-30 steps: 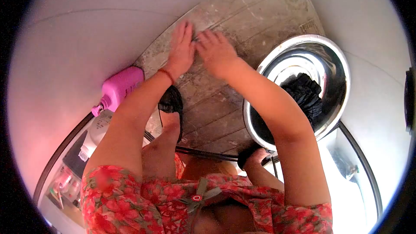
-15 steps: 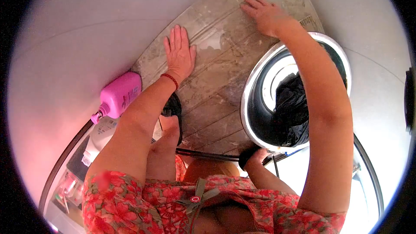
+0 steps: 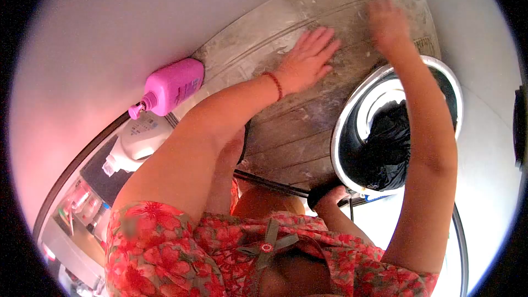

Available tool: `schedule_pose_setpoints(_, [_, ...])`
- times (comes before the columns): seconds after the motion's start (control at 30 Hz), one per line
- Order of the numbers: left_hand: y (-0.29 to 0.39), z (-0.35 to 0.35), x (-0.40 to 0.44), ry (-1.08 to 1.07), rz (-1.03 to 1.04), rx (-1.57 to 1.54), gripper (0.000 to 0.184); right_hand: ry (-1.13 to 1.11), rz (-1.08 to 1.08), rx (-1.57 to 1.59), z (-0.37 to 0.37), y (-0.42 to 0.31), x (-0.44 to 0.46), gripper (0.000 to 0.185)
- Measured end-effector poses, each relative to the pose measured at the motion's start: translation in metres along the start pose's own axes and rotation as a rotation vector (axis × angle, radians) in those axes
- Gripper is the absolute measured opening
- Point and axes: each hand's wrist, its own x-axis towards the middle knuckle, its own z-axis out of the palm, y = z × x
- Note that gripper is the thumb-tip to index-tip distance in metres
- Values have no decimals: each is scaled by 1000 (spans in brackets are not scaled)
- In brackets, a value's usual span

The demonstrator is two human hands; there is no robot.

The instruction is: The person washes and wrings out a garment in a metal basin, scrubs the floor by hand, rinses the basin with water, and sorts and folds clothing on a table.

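Note:
My left hand (image 3: 308, 58), with a red beaded bracelet at the wrist, lies palm down and open on a brown-grey ridged floor panel (image 3: 291, 132). Its fingers are spread and hold nothing. Farther right, my right hand (image 3: 389, 25) is over the same panel, blurred by motion. Its fingers look stretched out with nothing in them; whether it touches the panel I cannot tell. Below that hand is a shiny-rimmed metal basin (image 3: 336, 137) with crumpled black cloth (image 3: 388, 140) inside. My right forearm crosses above the basin and hides part of it.
A pink pump bottle (image 3: 173, 85) leans by the pale wall on the left. Beneath it lies a white jug (image 3: 144, 138). A dark curved rod (image 3: 82, 165) runs along the left. Pale walls (image 3: 132, 22) enclose the panel. A foot in a black sandal (image 3: 330, 193) is near the basin.
My left hand has slid right across the panel, toward my right hand. My right hand has also moved right. The view has shifted slightly. The cloth stays in the basin.

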Motion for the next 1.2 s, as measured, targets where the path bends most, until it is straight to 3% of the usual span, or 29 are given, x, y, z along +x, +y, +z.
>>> schedule_pose_setpoints(0.03, [1, -1, -6, 0, 9, -4, 67, 148, -147, 75, 17, -13, 2, 51])
schedule_pose_setpoints(0.07, [-3, -4, -19, 24, -146, 39, 67, 296, -293, 149, 34, -28, 5, 51])
schedule_pose_setpoints(0.17, [-36, -20, -68, 6, -435, 182, 66, 214, -398, 303, 13, -85, -5, 51])
schedule_pose_setpoints(0.27, [-61, -29, -86, -102, -404, 217, 68, 117, -306, 313, 11, -89, -6, 49])
schedule_pose_setpoints(0.37, [-66, 0, -77, 14, -338, 290, 67, 6, -190, 300, 1, -55, -4, 41])
schedule_pose_setpoints(0.43, [-59, 16, -67, 228, -409, 217, 64, -86, -109, 284, 1, -34, -9, 36])
schedule_pose_setpoints(0.5, [-66, 17, -60, 224, -421, 197, 61, 535, 15, 664, 13, -12, -26, 21])
schedule_pose_setpoints(0.57, [-64, 12, -58, 203, -447, 185, 57, 1039, -1, 827, 21, 14, -57, 15])
schedule_pose_setpoints(0.6, [-59, 2, -52, 181, -398, 98, 53, 1099, 55, 898, 30, 24, -73, 14])
schedule_pose_setpoints(0.63, [-52, -6, -47, 158, -349, 11, 49, 1094, 158, 945, 44, 27, -94, 13])
schedule_pose_setpoints(0.67, [-44, -9, -45, 213, -292, 35, 37, 976, 267, 892, 60, 33, -112, 14])
schedule_pose_setpoints(0.73, [-22, -18, -40, 196, -234, -105, 31, 715, 436, 885, 97, 33, -143, 21])
schedule_pose_setpoints(0.83, [25, -39, -31, 129, -172, -338, 22, 406, 323, 649, 127, 12, -187, 25])
schedule_pose_setpoints(0.9, [56, -39, -30, 85, -162, -441, 19, 302, 279, 465, 138, -14, -209, 40])
schedule_pose_setpoints(0.97, [77, -25, -28, -75, -338, -930, 17, 136, 198, 552, 141, -25, -219, 48])
schedule_pose_setpoints(1.03, [90, -17, -21, -163, -433, -1034, 17, 379, 111, 691, 142, -32, -203, 28])
schedule_pose_setpoints(1.07, [88, -15, -23, -249, -538, -1132, 17, 396, 114, 905, 142, -40, -188, 23])
schedule_pose_setpoints(1.17, [71, -13, -33, -240, -748, -1153, 15, 341, 202, 1462, 119, -63, -153, 9])
schedule_pose_setpoints(1.2, [67, -14, -18, -317, -716, -1170, 12, 305, 277, 1516, 104, -47, -151, 10])
